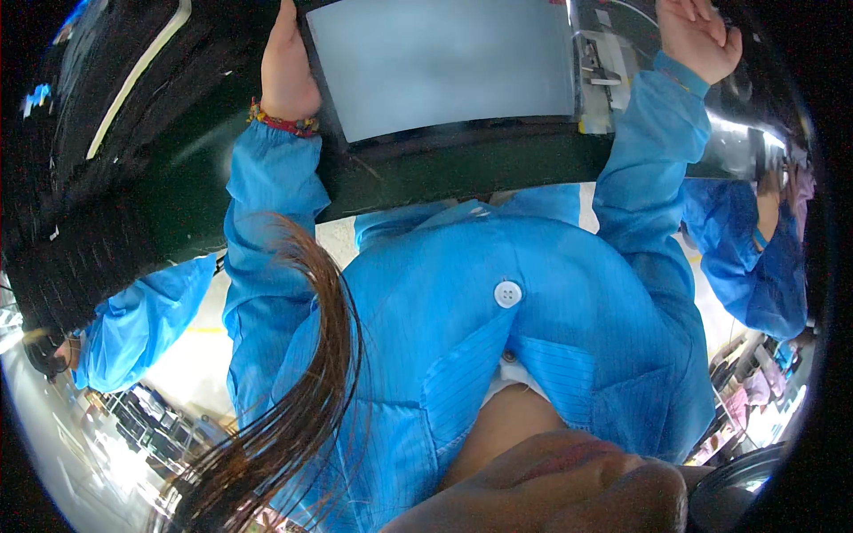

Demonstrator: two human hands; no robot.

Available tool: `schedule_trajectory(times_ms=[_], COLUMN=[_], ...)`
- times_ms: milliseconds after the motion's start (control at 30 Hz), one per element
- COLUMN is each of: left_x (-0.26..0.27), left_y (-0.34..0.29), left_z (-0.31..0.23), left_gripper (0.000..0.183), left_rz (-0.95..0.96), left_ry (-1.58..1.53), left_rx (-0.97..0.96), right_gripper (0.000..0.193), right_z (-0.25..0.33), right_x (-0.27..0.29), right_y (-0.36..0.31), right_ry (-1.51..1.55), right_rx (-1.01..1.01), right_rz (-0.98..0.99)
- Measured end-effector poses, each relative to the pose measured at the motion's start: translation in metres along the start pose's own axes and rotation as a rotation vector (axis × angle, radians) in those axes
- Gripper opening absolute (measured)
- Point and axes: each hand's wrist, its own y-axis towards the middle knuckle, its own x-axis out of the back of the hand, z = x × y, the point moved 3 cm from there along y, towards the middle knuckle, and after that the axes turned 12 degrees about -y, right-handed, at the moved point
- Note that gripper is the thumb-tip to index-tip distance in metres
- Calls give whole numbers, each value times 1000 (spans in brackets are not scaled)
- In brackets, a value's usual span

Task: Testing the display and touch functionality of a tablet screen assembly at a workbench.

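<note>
A flat rectangular panel with a glossy pale grey-blue face and a dark border (444, 67) lies on the dark green work surface in front of me. My left hand (290, 75) is beside the panel's left edge, with a red and yellow braided band on its wrist. The picture's upper edge cuts off its fingers, so whether it grips the panel is hidden. Well to the right of the panel, my right hand (700, 40) is raised with the palm showing and the fingers loosely apart. I see nothing in it; its fingertips run out of the picture.
Between the panel and my right forearm lie small metal and pale parts (602, 75) with a yellowish piece (595, 120). The dark green surface (480, 164) ends close to my body. Blue-sleeved people sit at left (147, 324) and right (746, 258).
</note>
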Motion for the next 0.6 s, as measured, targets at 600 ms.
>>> schedule_trajectory(times_ms=[600], left_x=[-6], left_y=[-5], left_z=[6], left_gripper=[52], left_rz=[4], left_ry=[25], left_rx=[39], right_gripper=[40], right_z=[-29], right_x=[-38], right_y=[-10], right_ry=[-264], right_rx=[-101], right_rz=[123])
